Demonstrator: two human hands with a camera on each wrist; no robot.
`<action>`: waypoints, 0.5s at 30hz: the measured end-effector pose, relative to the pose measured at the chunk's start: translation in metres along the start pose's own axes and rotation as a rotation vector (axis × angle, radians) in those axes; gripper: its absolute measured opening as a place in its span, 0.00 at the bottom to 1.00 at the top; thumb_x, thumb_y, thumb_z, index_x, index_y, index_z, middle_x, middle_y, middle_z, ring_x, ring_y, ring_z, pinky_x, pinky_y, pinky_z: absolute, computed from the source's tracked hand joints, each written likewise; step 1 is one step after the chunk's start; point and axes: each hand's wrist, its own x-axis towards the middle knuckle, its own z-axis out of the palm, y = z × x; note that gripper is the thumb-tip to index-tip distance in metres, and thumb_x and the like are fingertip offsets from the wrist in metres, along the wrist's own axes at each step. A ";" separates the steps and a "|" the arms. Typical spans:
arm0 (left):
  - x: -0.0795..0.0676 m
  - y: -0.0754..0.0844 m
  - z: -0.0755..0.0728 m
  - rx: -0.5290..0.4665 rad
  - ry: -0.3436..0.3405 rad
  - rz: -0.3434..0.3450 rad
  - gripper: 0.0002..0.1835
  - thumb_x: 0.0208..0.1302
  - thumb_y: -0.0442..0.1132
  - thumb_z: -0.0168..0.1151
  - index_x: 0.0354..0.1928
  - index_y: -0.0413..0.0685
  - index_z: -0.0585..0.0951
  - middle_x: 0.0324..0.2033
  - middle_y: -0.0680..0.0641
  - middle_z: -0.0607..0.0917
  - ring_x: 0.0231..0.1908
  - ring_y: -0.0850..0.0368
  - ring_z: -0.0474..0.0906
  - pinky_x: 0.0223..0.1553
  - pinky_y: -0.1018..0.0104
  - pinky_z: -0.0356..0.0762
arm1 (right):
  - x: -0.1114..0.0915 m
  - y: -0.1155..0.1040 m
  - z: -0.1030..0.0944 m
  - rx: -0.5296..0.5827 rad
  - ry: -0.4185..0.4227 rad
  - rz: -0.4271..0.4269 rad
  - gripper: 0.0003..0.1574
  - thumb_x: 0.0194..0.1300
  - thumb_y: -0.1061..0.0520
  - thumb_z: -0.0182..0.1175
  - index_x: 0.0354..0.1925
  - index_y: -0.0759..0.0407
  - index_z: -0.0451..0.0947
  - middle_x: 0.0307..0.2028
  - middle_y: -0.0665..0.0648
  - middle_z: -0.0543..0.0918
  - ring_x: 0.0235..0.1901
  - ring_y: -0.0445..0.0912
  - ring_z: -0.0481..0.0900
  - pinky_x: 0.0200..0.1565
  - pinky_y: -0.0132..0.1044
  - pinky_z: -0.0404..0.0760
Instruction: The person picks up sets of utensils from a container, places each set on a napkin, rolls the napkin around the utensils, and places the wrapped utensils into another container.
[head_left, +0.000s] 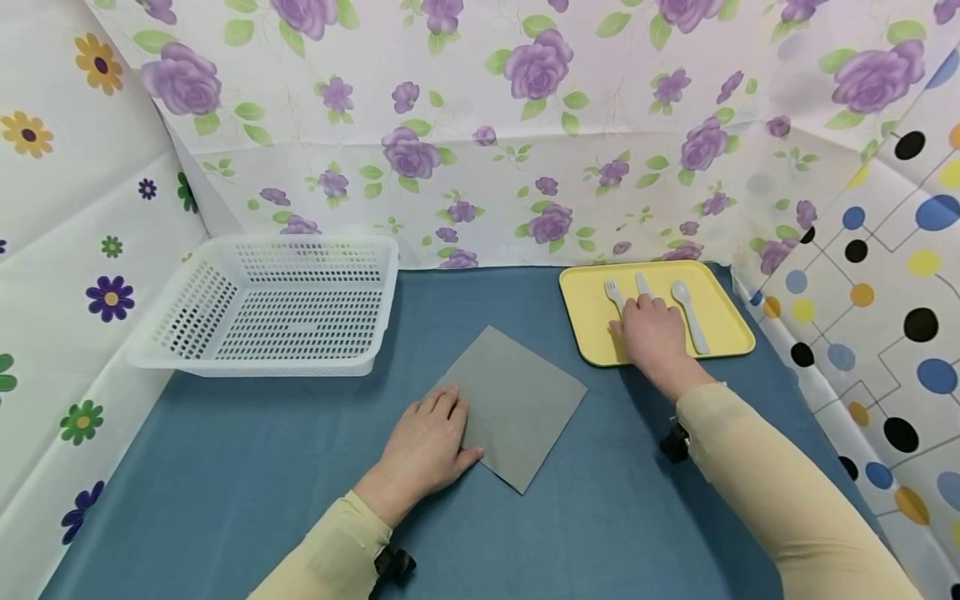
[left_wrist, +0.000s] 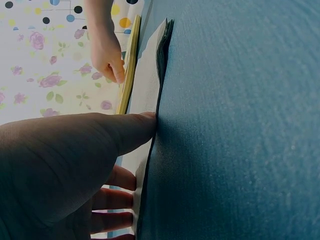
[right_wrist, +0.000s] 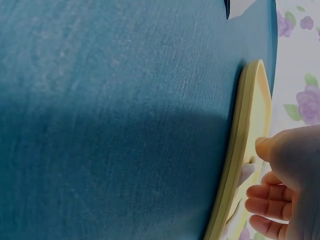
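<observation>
On the yellow tray (head_left: 588, 321), toward the far right of the table (head_left: 247, 467), the fork (head_left: 612, 293) and knife (head_left: 642, 283) lie partly hidden by your right hand (head_left: 656, 333), the spoon (head_left: 690, 317) just right of it; their long axes run away from you, handles nearest. That hand is much the nearer, fingers loosely bent, thumb apart, no grip visible. Your left hand (head_left: 426, 442), fingers extended, rests on the grey napkin (head_left: 525, 400), holding nothing.

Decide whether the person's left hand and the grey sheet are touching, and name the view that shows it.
Touching. The left wrist view shows it: the thumb of the left hand rests its tip on the edge of the grey sheet.
</observation>
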 end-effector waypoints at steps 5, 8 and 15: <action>0.000 0.000 0.000 -0.001 -0.004 -0.003 0.40 0.74 0.61 0.73 0.72 0.36 0.80 0.72 0.33 0.79 0.73 0.36 0.75 0.69 0.41 0.78 | 0.003 0.001 0.002 0.010 -0.020 0.007 0.23 0.83 0.51 0.64 0.44 0.73 0.78 0.43 0.73 0.80 0.41 0.68 0.80 0.43 0.64 0.81; 0.000 0.000 0.000 -0.001 0.000 -0.002 0.40 0.73 0.61 0.74 0.72 0.36 0.80 0.72 0.33 0.79 0.72 0.36 0.75 0.69 0.41 0.78 | 0.004 0.000 0.002 0.013 -0.046 0.017 0.22 0.84 0.52 0.63 0.48 0.75 0.80 0.44 0.73 0.80 0.42 0.67 0.80 0.44 0.64 0.81; 0.000 0.000 0.000 0.004 0.009 0.003 0.40 0.73 0.61 0.74 0.71 0.36 0.81 0.71 0.33 0.79 0.72 0.36 0.76 0.68 0.41 0.78 | 0.008 -0.001 0.001 0.018 -0.091 0.039 0.19 0.84 0.55 0.59 0.47 0.75 0.82 0.43 0.72 0.79 0.40 0.66 0.78 0.43 0.63 0.81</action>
